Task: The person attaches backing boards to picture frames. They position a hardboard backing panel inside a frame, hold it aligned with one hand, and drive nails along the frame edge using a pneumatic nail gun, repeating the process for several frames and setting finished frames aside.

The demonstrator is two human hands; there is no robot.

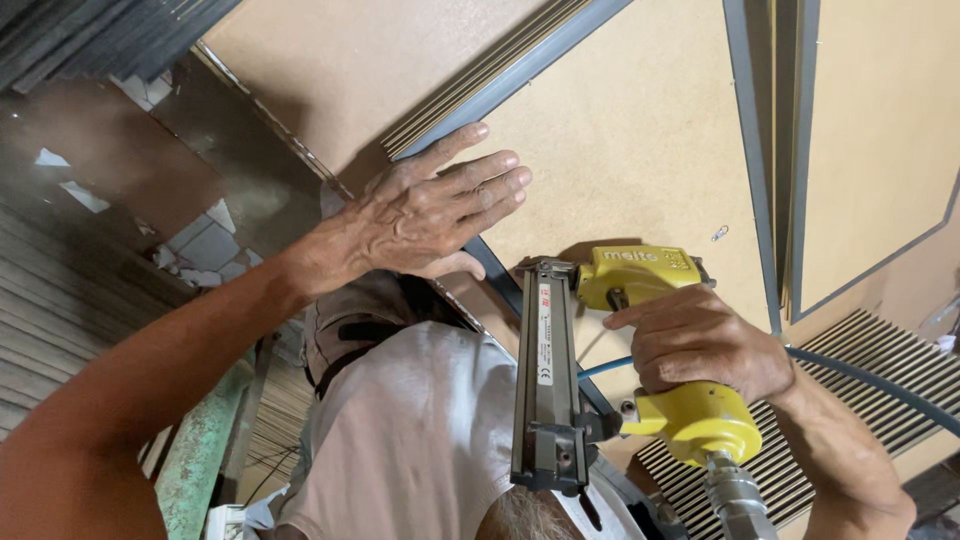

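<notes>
A yellow pneumatic nail gun (640, 350) is held in the right hand (700, 345), whose fingers are closed round the grip with the forefinger laid along the body near the trigger. Its nose is set against the grey frame strip (495, 265) at the near edge of a tan backing board (640, 150). The left hand (430, 215) lies flat and spread on that board beside the same edge, fingers extended and gripping nothing, pressing the panel down.

Orientation: the gun's long grey magazine (548, 380) runs almost straight down the picture, from the nose at the frame strip toward the person's body. The yellow handle lies roughly alongside it, ending at a metal coupling (735, 495) from which a blue air hose (880, 385) leads off to the right.

Progress: the board is seated in its frame and the tool is positioned at one point on the edge. No driven fasteners can be made out along the strip, so how much of the perimeter is fixed cannot be told; the far edges appear untouched. A ribbed grey panel (850, 400) lies beneath the board at the right.
</notes>
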